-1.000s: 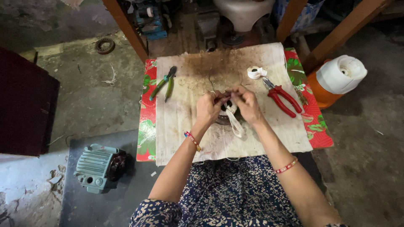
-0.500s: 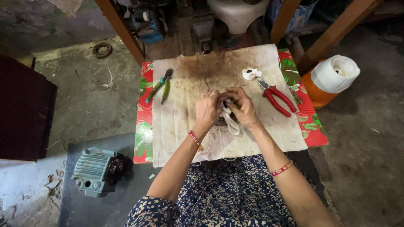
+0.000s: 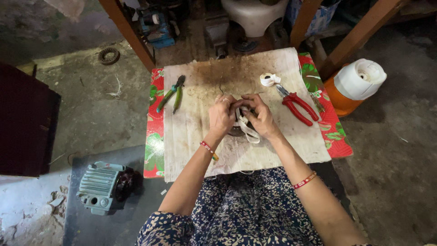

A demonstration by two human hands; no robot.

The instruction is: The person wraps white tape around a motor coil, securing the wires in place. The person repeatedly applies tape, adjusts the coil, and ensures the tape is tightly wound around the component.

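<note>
Since a second ago our hands barely shifted: left hand and right hand meet, fingers curled shut around a small dark part, white tape trailing below them.

The left hand and right hand cover most of a small dark part on the board, so its shape cannot be told. Beyond the board, the white tub is cut off by the top edge.
</note>
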